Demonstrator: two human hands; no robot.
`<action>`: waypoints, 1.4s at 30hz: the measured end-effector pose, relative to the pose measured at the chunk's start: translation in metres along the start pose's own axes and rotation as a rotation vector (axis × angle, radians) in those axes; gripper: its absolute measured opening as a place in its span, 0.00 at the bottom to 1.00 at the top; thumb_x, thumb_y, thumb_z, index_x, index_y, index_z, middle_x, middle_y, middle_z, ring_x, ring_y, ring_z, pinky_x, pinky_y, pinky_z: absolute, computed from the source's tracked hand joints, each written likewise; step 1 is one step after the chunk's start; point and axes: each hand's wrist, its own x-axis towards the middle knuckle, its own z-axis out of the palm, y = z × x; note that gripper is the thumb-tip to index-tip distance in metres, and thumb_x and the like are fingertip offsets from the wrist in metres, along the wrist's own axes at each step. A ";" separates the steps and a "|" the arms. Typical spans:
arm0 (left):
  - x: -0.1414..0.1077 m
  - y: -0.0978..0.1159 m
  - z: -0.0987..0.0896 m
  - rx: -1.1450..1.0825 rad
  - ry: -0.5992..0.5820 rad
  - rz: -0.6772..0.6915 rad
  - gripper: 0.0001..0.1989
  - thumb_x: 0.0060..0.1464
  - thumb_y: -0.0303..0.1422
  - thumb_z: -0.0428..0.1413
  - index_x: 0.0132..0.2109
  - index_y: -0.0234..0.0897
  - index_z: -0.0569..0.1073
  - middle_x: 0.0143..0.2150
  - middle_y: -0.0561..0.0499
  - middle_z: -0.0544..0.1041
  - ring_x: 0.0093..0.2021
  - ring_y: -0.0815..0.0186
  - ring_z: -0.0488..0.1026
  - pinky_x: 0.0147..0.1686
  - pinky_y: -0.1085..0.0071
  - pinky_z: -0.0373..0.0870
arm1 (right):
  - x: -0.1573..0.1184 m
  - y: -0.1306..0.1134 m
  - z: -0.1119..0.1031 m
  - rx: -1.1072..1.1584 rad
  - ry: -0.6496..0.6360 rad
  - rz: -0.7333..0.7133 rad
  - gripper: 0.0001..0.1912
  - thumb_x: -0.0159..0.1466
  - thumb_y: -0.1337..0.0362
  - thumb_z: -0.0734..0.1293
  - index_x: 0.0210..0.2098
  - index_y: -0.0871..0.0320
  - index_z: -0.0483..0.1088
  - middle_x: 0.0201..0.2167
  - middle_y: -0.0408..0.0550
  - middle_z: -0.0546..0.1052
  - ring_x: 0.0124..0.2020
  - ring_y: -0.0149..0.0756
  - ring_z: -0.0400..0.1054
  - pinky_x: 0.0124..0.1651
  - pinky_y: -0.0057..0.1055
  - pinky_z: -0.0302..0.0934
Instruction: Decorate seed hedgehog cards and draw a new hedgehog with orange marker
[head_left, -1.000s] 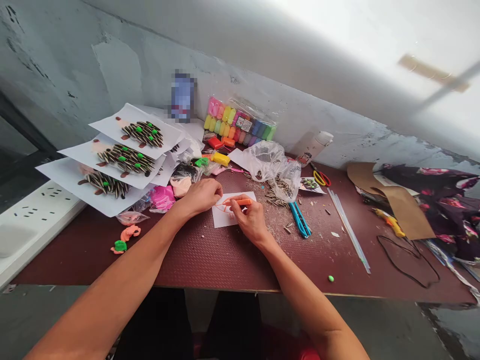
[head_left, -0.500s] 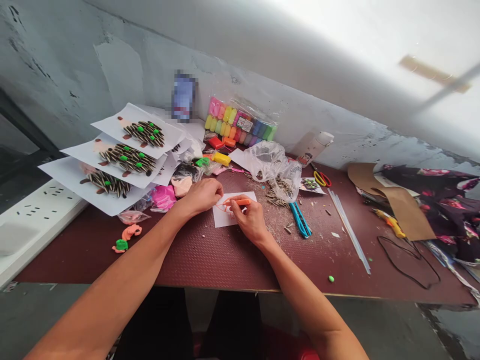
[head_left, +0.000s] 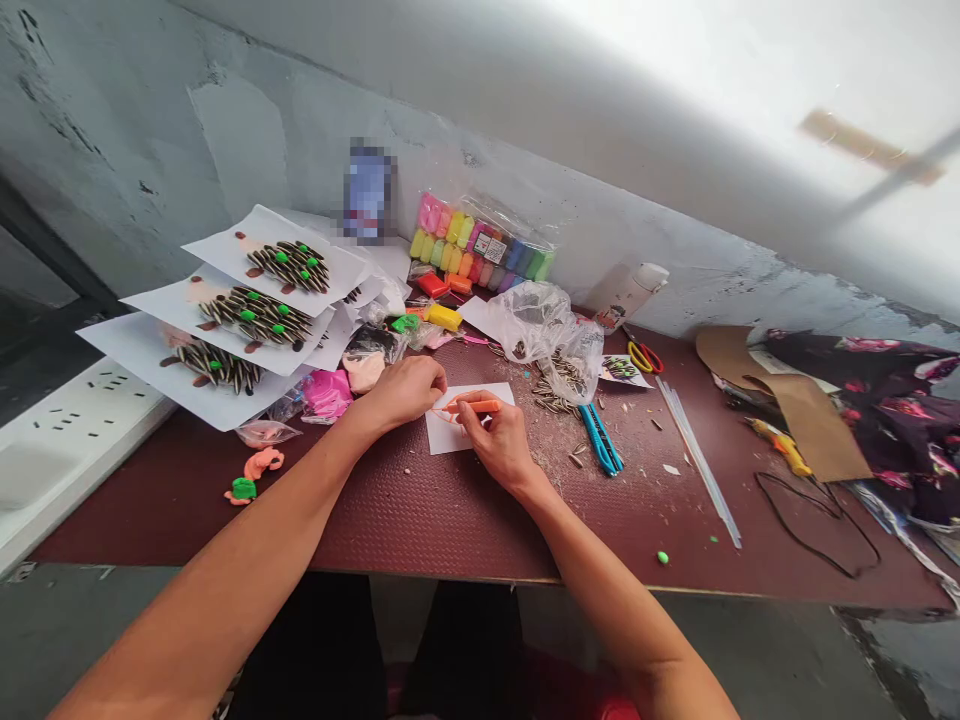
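A small white sheet of paper (head_left: 448, 440) lies on the dark red table, with orange lines on its upper left part. My right hand (head_left: 495, 432) is closed round an orange pen (head_left: 484, 406), whose tip points left at the sheet. At the sheet's upper left edge rests my left hand (head_left: 414, 388), its fingers curled together; whether they pinch anything is hidden. Right of the sheet are a blue cutter (head_left: 600, 442) and a pile of striped seeds (head_left: 555, 390), partly under a clear plastic bag (head_left: 534, 318).
Stacked sheets with seed hedgehogs (head_left: 259, 318) stand at left beside a white power strip (head_left: 82, 425). Coloured clay packs (head_left: 480, 245) lean on the wall. Scissors (head_left: 643, 357), clear sticks (head_left: 701, 465) and a yellow glue gun (head_left: 784, 445) lie to the right.
My right hand and the pen have shifted very slightly over the sheet. My left hand stays in place.
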 end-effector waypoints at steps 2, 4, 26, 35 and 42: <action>0.000 0.000 0.000 0.006 -0.003 -0.004 0.12 0.52 0.28 0.55 0.37 0.41 0.83 0.42 0.47 0.84 0.44 0.58 0.79 0.40 0.70 0.71 | 0.000 -0.001 0.001 -0.007 -0.014 -0.003 0.15 0.69 0.59 0.64 0.35 0.56 0.81 0.36 0.50 0.83 0.34 0.35 0.75 0.33 0.29 0.64; 0.000 0.001 0.000 0.006 -0.006 -0.005 0.12 0.52 0.28 0.55 0.37 0.41 0.83 0.42 0.47 0.84 0.44 0.57 0.79 0.40 0.69 0.71 | 0.000 -0.001 0.001 -0.010 -0.020 -0.008 0.14 0.69 0.59 0.64 0.36 0.56 0.81 0.36 0.50 0.83 0.34 0.36 0.75 0.34 0.29 0.64; 0.000 0.002 -0.002 0.023 -0.040 -0.016 0.12 0.54 0.28 0.54 0.39 0.40 0.83 0.44 0.46 0.84 0.46 0.57 0.79 0.39 0.70 0.70 | -0.001 0.000 0.003 0.023 0.003 -0.034 0.14 0.69 0.61 0.65 0.35 0.57 0.81 0.35 0.50 0.82 0.33 0.34 0.75 0.33 0.28 0.64; 0.000 0.002 -0.003 0.008 -0.046 -0.019 0.12 0.54 0.27 0.55 0.40 0.40 0.83 0.44 0.46 0.84 0.46 0.56 0.79 0.40 0.69 0.70 | 0.000 -0.001 0.004 0.004 -0.005 -0.087 0.13 0.69 0.62 0.65 0.32 0.56 0.79 0.34 0.49 0.82 0.35 0.35 0.75 0.38 0.30 0.66; -0.001 0.003 -0.004 0.005 -0.054 -0.015 0.12 0.54 0.26 0.54 0.40 0.39 0.83 0.44 0.46 0.84 0.46 0.56 0.78 0.41 0.68 0.70 | 0.000 -0.001 0.004 -0.001 -0.006 -0.058 0.12 0.69 0.63 0.65 0.33 0.57 0.79 0.33 0.48 0.82 0.31 0.33 0.74 0.34 0.28 0.64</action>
